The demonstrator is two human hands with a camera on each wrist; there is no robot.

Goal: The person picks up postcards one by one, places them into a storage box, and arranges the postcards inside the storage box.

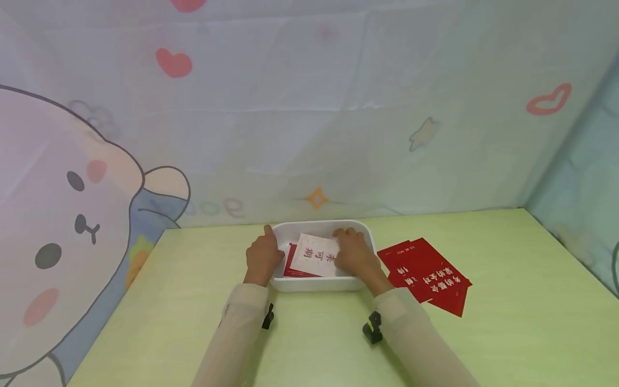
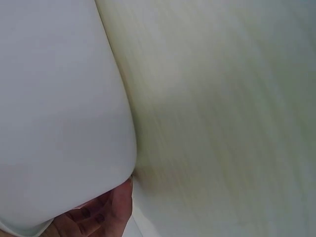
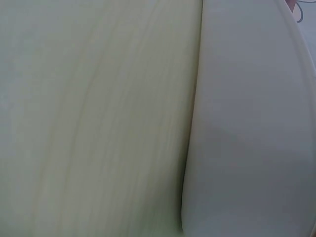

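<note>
A white rectangular tray (image 1: 309, 285) stands on the table near the back wall. My left hand (image 1: 263, 256) grips its left end, with the thumb over the rim; in the left wrist view the fingers (image 2: 121, 202) curl against the tray's outer wall (image 2: 59, 108). Inside lies a pale card (image 1: 311, 255) with red characters, on top of a red card (image 1: 293, 273). Reaching over the right rim, my right hand (image 1: 357, 257) holds the pale card at its right end, with bent fingers and the thumb covering that part. The right wrist view shows only the tray's wall (image 3: 252, 128) beside the table.
Several red cards (image 1: 423, 269) with white characters lie overlapping on the table, right of the tray. The pale green table (image 1: 522, 312) meets a cloth backdrop (image 1: 300, 134) with hearts and a cartoon bear. A dark cable (image 1: 615, 269) shows at the right edge.
</note>
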